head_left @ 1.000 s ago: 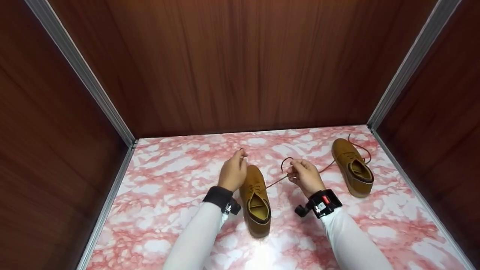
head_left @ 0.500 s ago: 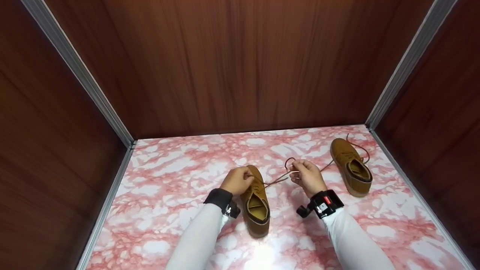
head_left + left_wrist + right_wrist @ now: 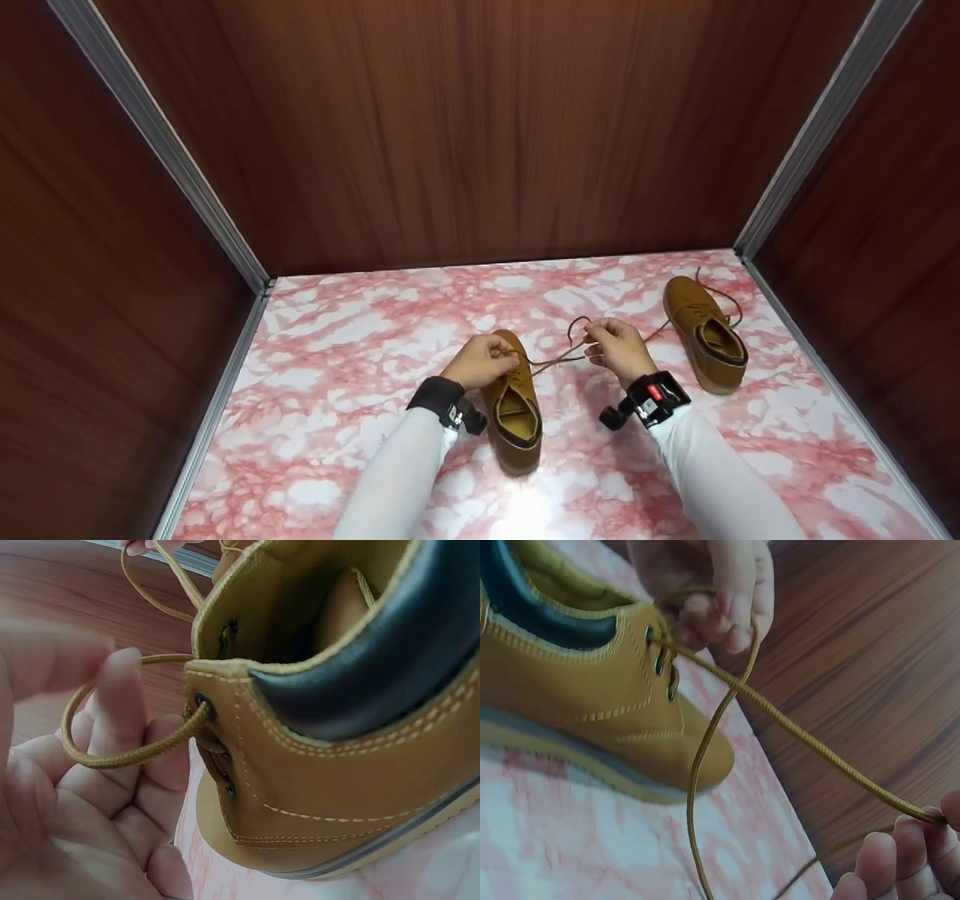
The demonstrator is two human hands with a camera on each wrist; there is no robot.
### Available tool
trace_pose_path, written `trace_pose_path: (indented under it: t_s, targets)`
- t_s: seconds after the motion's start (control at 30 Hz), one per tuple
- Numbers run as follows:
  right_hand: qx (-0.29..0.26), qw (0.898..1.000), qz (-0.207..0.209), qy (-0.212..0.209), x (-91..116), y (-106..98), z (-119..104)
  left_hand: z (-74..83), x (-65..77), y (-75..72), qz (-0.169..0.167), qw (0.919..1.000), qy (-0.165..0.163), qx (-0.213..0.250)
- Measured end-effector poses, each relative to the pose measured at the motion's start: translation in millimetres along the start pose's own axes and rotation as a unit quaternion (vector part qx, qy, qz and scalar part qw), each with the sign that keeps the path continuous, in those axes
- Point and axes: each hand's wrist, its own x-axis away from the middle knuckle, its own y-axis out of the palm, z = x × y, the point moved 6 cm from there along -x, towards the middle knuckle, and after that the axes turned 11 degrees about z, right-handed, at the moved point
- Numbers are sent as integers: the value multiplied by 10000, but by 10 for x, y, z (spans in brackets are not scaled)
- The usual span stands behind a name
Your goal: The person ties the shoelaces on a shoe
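A tan lace-up shoe stands upright, toe pointing away, between both hands. Over its front, the left hand pinches one brown shoelace between thumb and finger. That lace bends in a loop from the top eyelet in the left wrist view. To the right of the shoe, the right hand pinches the other shoelace, drawn taut from its eyelet, with the tail curling above the fingers. The two laces cross in the right wrist view. The left hand partly covers the toe in the head view.
A second tan shoe stands at the right, its loose lace trailing beside it. The pink-and-white marbled surface is bounded by brown wood-grain panels at the back and both sides, with grey metal strips at the corners.
The left hand has come down and toward me from beside the toe to over the laces, bringing its lace across the other. The right hand has barely moved and still pinches its lace.
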Motion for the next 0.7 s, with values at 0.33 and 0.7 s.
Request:
trace_pose_path:
  t_s: [0.33, 0.7]
  targets:
    - [782, 9969, -44, -97, 11, 49, -162, 8, 48, 48, 67, 9942, 221, -1050]
    - [1716, 9778, 100, -1195, -225, 388, -488, 35, 68, 94, 387, 9822, 769, -1672]
